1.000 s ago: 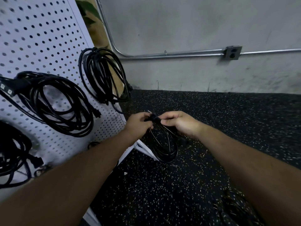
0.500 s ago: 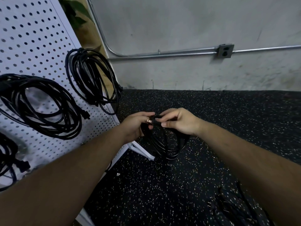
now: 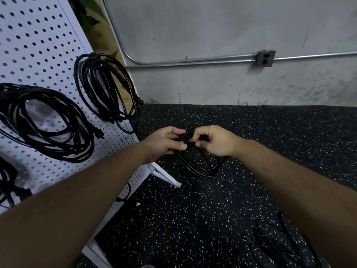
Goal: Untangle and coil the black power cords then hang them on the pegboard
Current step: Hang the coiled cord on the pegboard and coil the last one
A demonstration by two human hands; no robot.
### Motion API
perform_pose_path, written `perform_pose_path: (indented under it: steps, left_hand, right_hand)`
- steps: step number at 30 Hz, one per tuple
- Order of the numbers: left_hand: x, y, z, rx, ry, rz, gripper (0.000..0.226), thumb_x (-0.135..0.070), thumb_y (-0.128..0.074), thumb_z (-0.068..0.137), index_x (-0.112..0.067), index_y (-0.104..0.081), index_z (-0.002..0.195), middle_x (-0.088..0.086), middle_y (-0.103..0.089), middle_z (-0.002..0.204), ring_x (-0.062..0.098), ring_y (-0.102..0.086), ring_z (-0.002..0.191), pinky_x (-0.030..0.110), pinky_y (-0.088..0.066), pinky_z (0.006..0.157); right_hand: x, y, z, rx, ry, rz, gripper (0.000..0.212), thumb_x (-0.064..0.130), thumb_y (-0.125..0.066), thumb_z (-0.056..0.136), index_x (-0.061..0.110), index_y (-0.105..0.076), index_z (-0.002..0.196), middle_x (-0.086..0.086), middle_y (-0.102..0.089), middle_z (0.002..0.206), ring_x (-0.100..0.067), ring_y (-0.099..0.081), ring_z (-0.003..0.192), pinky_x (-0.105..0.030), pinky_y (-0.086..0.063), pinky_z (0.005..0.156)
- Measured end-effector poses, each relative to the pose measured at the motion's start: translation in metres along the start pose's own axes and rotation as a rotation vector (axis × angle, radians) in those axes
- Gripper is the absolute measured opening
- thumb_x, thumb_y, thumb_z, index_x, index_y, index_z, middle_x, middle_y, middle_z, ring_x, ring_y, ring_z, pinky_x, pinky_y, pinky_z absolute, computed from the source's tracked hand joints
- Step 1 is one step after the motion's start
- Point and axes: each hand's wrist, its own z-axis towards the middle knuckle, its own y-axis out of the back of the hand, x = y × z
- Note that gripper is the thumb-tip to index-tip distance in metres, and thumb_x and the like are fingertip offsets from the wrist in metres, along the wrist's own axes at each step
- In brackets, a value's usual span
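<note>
Left hand (image 3: 164,144) and right hand (image 3: 214,141) both grip 1 coiled cord (image 3: 202,173) beside pegboard (image 3: 38,45) bearing 3 hung coils (image 3: 108,89); loose cords (image 3: 280,244) lie on floor (image 3: 193,219).

- Three coiled black power cords (image 3: 83,84) (image 3: 58,153) (image 3: 7,176) are hung on one white perforated pegboard (image 3: 38,45).
- One black cord coil (image 3: 182,137) is held by two hands (image 3: 164,144) (image 3: 214,141).
- One loose black cord heap (image 3: 274,242) is seen.

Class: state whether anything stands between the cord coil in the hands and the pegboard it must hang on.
Nothing visible does. The left hand and right hand hold the coil right of the pegboard, open air between. Hung coils cover part of it; bare holes lie above.
</note>
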Motion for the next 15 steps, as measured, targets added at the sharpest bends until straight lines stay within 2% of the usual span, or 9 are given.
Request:
perform_pose_path:
  steps: [2, 3, 5, 7, 8, 10, 12, 15]
  left_hand:
    - [-0.001, -0.003, 0.000, -0.037, -0.046, 0.064, 0.050, 0.002, -0.075, 0.084, -0.019, -0.061, 0.128, 0.007, -0.067, 0.115, 0.012, -0.068, 0.091, 0.015, -0.052, 0.064]
    - [-0.001, -0.005, 0.000, -0.054, -0.070, 0.080, 0.049, 0.001, -0.076, 0.085, -0.018, -0.062, 0.127, 0.007, -0.067, 0.113, 0.013, -0.068, 0.090, 0.015, -0.052, 0.063]
    - [-0.002, -0.006, 0.003, -0.101, -0.111, 0.110, 0.045, -0.001, -0.076, 0.086, -0.016, -0.062, 0.126, 0.005, -0.068, 0.107, 0.012, -0.067, 0.087, 0.015, -0.050, 0.060]
    - [-0.003, -0.004, 0.005, -0.149, -0.137, 0.163, 0.039, -0.003, -0.075, 0.088, -0.014, -0.063, 0.123, 0.005, -0.068, 0.101, 0.009, -0.065, 0.081, 0.014, -0.049, 0.058]
    - [-0.003, -0.002, 0.006, -0.163, -0.148, 0.205, 0.035, -0.004, -0.075, 0.088, -0.016, -0.063, 0.119, 0.005, -0.067, 0.099, 0.009, -0.065, 0.080, 0.015, -0.049, 0.059]
    - [0.001, -0.001, 0.008, -0.191, -0.180, 0.305, 0.029, -0.006, -0.075, 0.088, -0.021, -0.063, 0.110, 0.002, -0.066, 0.095, 0.003, -0.063, 0.077, 0.018, -0.048, 0.066]
    - [0.006, -0.003, 0.009, -0.251, -0.234, 0.367, 0.026, -0.004, -0.075, 0.088, -0.019, -0.063, 0.105, -0.001, -0.064, 0.090, -0.005, -0.059, 0.072, 0.016, -0.046, 0.069]
    - [0.015, -0.003, 0.008, -0.331, -0.257, 0.327, 0.025, -0.007, -0.074, 0.089, -0.021, -0.062, 0.106, -0.001, -0.064, 0.094, 0.005, -0.060, 0.083, 0.025, -0.050, 0.079]
  right_hand:
    - [0.005, 0.003, -0.001, 0.026, -0.051, 0.015, 0.017, 0.010, -0.066, 0.092, 0.027, -0.066, 0.096, 0.002, -0.071, 0.106, -0.019, -0.067, 0.099, -0.041, -0.056, 0.090]
    - [0.007, 0.003, -0.001, 0.043, -0.076, 0.031, 0.015, 0.016, -0.069, 0.091, 0.028, -0.062, 0.097, 0.001, -0.069, 0.105, -0.020, -0.067, 0.095, -0.041, -0.055, 0.086]
    - [0.009, 0.002, 0.000, 0.025, -0.054, 0.019, 0.026, 0.028, -0.075, 0.089, 0.024, -0.053, 0.102, 0.002, -0.066, 0.099, -0.015, -0.063, 0.083, -0.034, -0.053, 0.074]
    - [0.008, -0.002, 0.003, -0.040, 0.005, 0.030, 0.038, 0.028, -0.076, 0.089, 0.021, -0.042, 0.106, 0.002, -0.064, 0.092, -0.009, -0.056, 0.071, -0.027, -0.048, 0.063]
    - [0.008, -0.005, 0.005, -0.055, 0.013, 0.047, 0.041, 0.027, -0.076, 0.090, 0.020, -0.040, 0.109, 0.001, -0.064, 0.094, -0.008, -0.055, 0.070, -0.024, -0.047, 0.062]
    - [0.008, -0.013, 0.011, -0.045, 0.004, 0.012, 0.048, 0.026, -0.074, 0.092, 0.020, -0.040, 0.125, 0.000, -0.067, 0.106, -0.006, -0.060, 0.078, -0.018, -0.047, 0.066]
    - [0.007, -0.024, 0.018, -0.068, 0.006, -0.132, 0.046, 0.028, -0.069, 0.095, 0.017, -0.045, 0.134, -0.001, -0.068, 0.111, -0.007, -0.062, 0.082, -0.016, -0.046, 0.065]
    - [0.011, -0.036, 0.029, -0.156, 0.007, -0.202, 0.028, 0.031, -0.065, 0.097, 0.015, -0.058, 0.119, -0.004, -0.070, 0.096, -0.009, -0.061, 0.072, -0.021, -0.044, 0.057]
